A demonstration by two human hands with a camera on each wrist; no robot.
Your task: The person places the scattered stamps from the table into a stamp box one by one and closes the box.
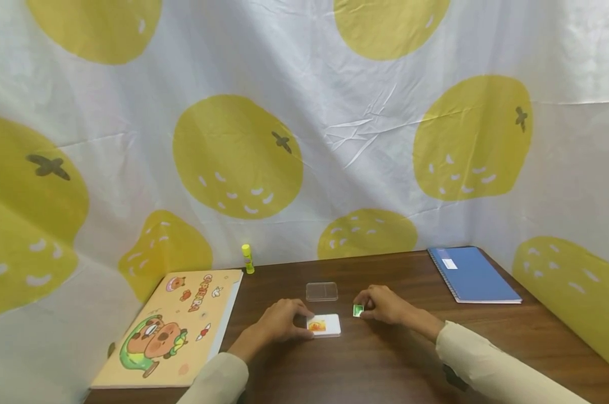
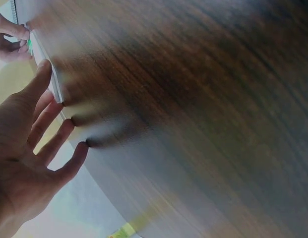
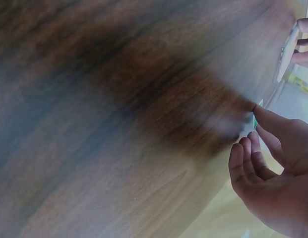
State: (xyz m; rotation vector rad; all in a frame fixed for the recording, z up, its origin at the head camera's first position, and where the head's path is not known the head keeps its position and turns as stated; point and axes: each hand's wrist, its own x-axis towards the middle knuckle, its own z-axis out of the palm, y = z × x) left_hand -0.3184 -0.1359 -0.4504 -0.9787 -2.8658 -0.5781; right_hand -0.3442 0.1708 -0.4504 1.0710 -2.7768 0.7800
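Head cam: L hand (image 1: 280,322) grips white card stack (image 1: 332,325), R hand (image 1: 383,304) pinches green card (image 1: 357,310), pt. hidden.

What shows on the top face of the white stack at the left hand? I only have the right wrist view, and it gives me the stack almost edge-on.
Observer: In the head view, an orange picture shows on the left part of the white stack, next to the left hand.
Operator: Good. My view also misses the right side of the table; what lies beyond the right hand there?
Observer: A blue spiral-bound notebook, lying flat and apart from that hand.
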